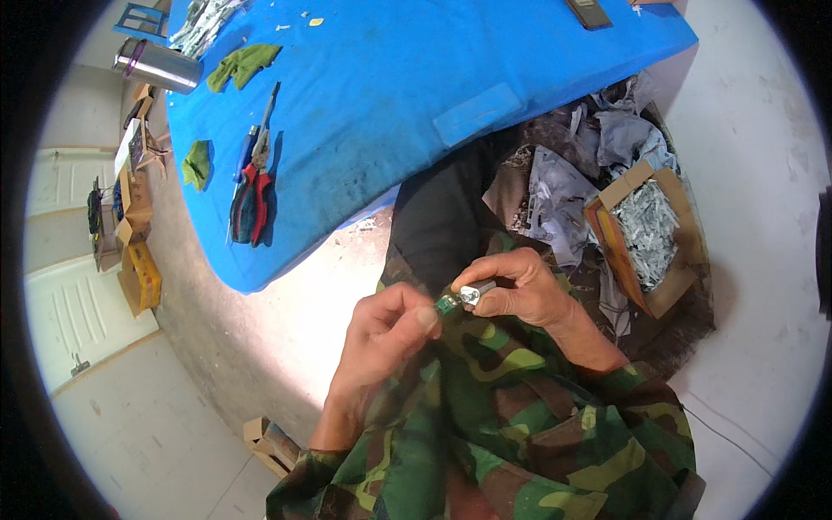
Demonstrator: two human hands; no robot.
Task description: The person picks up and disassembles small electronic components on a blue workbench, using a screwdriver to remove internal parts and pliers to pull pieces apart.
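Over my lap, my left hand [381, 336] pinches a small green circuit board [445, 305] between thumb and fingers. Facing it is a small metal motor-like part [471, 295] with a pale end face, gripped between the thumb and fingers of my right hand [527, 290]. The board sits right at the pale end of that part; whether the two are joined cannot be made out. Both hands are near each other in front of my camouflage clothing [529, 416], beyond the near edge of the blue-covered table [364, 130].
On the table lie red-and-black pliers [253, 195], a blue-handled screwdriver [247, 154], green cloth pieces [245, 66], a metal canister [159, 65], a heap of pale strips [201, 28] and a dark flat object [589, 13]. At right stands a cardboard box [620, 260] of pale strips beside grey plastic sheeting [559, 204].
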